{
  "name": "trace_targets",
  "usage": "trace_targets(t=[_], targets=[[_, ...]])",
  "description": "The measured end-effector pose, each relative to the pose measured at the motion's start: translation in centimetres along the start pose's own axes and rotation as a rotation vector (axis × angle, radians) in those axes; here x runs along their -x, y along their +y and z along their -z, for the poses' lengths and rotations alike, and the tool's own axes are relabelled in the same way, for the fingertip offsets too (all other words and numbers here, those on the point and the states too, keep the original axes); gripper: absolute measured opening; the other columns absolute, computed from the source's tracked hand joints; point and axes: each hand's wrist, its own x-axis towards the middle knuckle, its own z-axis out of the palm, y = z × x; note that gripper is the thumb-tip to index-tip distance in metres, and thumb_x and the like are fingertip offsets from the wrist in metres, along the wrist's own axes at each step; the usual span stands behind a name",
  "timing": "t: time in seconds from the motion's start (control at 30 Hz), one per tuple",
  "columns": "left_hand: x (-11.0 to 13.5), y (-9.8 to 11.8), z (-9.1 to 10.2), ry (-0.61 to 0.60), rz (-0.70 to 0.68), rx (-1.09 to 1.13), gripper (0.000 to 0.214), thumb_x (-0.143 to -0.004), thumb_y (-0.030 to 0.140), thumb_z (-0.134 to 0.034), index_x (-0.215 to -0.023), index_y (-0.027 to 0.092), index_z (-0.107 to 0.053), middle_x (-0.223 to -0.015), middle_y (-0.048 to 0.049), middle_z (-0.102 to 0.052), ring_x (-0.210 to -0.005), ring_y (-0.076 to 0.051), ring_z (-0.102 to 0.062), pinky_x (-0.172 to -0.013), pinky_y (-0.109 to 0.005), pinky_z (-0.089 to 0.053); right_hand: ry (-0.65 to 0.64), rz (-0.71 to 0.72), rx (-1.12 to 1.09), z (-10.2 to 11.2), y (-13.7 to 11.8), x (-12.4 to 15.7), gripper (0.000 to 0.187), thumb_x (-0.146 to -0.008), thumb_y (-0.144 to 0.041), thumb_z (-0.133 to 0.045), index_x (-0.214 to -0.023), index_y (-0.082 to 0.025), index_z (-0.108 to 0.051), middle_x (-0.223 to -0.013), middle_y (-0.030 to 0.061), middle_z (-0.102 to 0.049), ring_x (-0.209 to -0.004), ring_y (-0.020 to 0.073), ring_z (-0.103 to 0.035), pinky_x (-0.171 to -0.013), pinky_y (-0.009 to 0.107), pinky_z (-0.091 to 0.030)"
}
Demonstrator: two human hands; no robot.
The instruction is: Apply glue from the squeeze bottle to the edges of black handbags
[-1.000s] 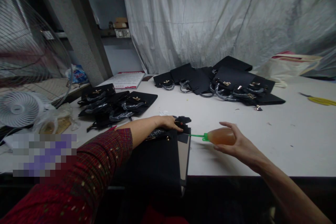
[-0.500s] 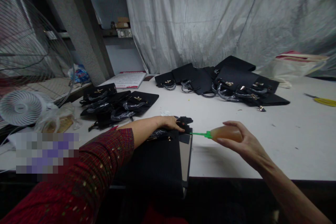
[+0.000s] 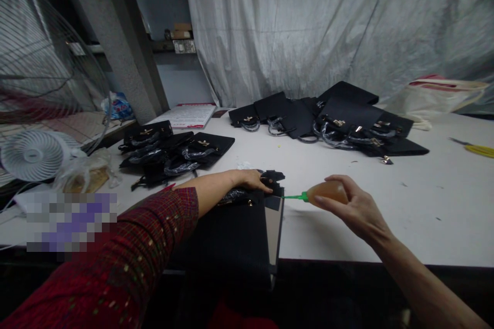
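Amber glue bottle (image 3: 327, 192) gripped sideways in right hand (image 3: 357, 210), nozzle leftward.

Matt black on matt white, with small glints of plastic and metal.
The bottle (image 3: 329, 191) is translucent amber plastic with a slight gloss, and its nozzle (image 3: 295, 197) is opaque green plastic. The bag (image 3: 231, 239) at the table's edge is black and matt with a fine grain; its inner face is a dull grey-brown. The table (image 3: 347, 231) top is white, smooth and matt. The far bags (image 3: 347, 113) are the same matt black, with shiny gold-toned metal clasps and handles wrapped in glossy clear film. The sleeve (image 3: 150, 241) is red woven cloth, checked. The sheet (image 3: 309, 25) behind is silver-grey, creased and faintly shiny. The pillar (image 3: 111, 36) looks like rough concrete. The fan (image 3: 33, 154) is white plastic.
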Motion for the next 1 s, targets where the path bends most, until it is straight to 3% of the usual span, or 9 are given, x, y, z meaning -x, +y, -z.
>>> trace_targets(t=[0.27, 0.4, 1.0], targets=[[0.2, 0.2, 0.0, 0.011, 0.012, -0.01, 0.056, -0.076, 0.058, -0.071, -0.114, 0.017, -0.072, -0.108, -0.0075, -0.073, -0.096, -0.024, -0.065, -0.087, -0.031, -0.047, -0.061, 0.063, 0.057, 0.5, -1.4, -0.1, 0.06, -0.064, -0.064, -0.074, -0.106, -0.022, -0.062, -0.086, 0.0072, -0.069, -0.077, 0.0298, -0.066, -0.072, 0.043, -0.053], [0.3, 0.3, 0.0, 0.001, 0.006, 0.0, 0.052, -0.078, 0.055, -0.069, -0.115, 0.018, -0.071, -0.107, -0.0058, -0.074, -0.094, -0.022, -0.065, -0.086, -0.029, -0.047, -0.03, 0.088, 0.092, 0.3, -1.9, 0.0, 0.06, -0.064, -0.063, -0.072, -0.107, -0.022, -0.062, -0.087, 0.0081, -0.069, -0.079, 0.0309, -0.065, -0.074, 0.045, -0.052], [0.5, 0.6, 0.2, -0.008, 0.019, -0.038, 0.056, -0.079, 0.057, -0.068, -0.117, 0.017, -0.071, -0.109, -0.008, -0.073, -0.097, -0.023, -0.065, -0.089, -0.032, -0.047, -0.02, 0.1, 0.063, 0.3, -1.5, -0.2, 0.06, -0.064, -0.062, -0.072, -0.107, -0.022, -0.063, -0.087, 0.0086, -0.07, -0.078, 0.0308, -0.066, -0.075, 0.044, -0.051]])
